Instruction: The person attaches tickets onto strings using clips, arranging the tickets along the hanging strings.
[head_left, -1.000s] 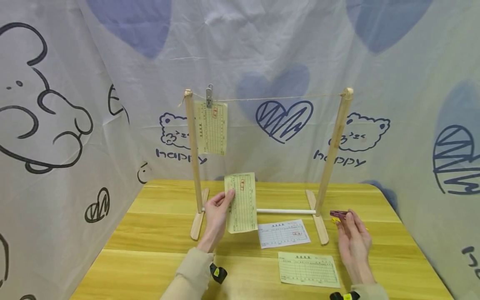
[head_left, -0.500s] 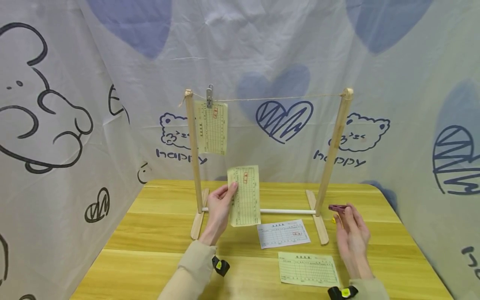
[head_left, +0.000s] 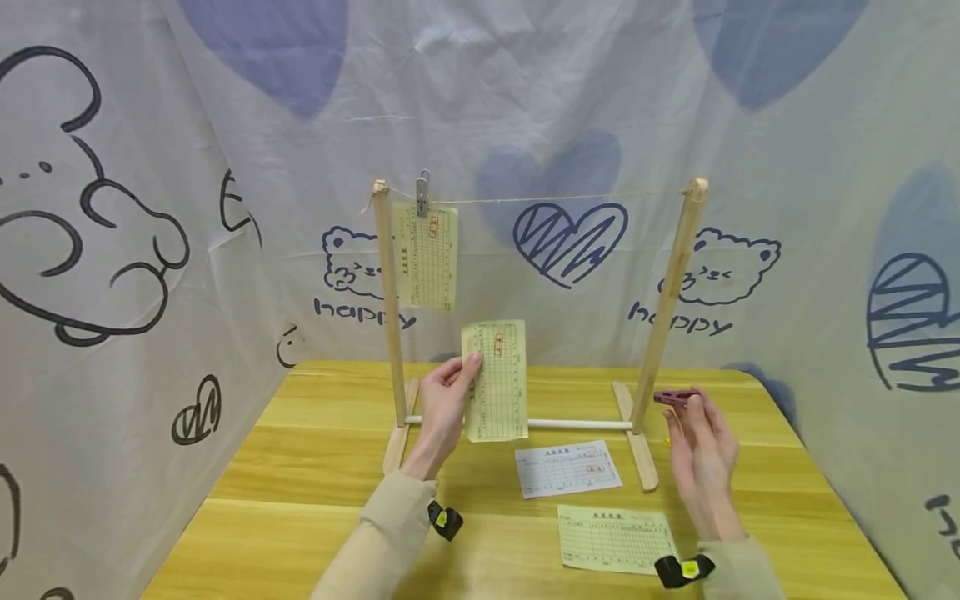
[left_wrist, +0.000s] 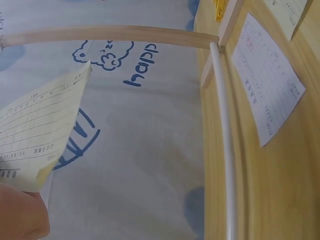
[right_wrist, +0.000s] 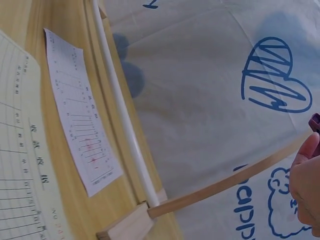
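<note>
My left hand (head_left: 444,410) pinches the left edge of a yellow printed slip (head_left: 498,392) between thumb and fingers. The slip stands upright in front of the wooden rack, below its string. In the left wrist view the same slip (left_wrist: 42,122) tilts away above the hand (left_wrist: 22,212). My right hand (head_left: 705,454) holds a dark purple clothespin (head_left: 675,397) at its fingertips, to the right of the rack's right post. Only a bit of the clothespin (right_wrist: 314,121) shows in the right wrist view. Another yellow slip (head_left: 427,262) hangs from the string by a metal clip (head_left: 422,193) near the left post.
A string (head_left: 555,198) runs between the left post (head_left: 390,308) and right post (head_left: 670,308). A white rod (head_left: 577,424) joins their feet. A white slip (head_left: 567,469) and a yellow slip (head_left: 617,537) lie on the wooden table (head_left: 262,517). Something yellow (left_wrist: 219,9) lies beyond the right post.
The left hand has raised its slip and shifted it slightly right. The right hand has lifted the clothespin a little up and to the left. The hanging slip stays in place.
</note>
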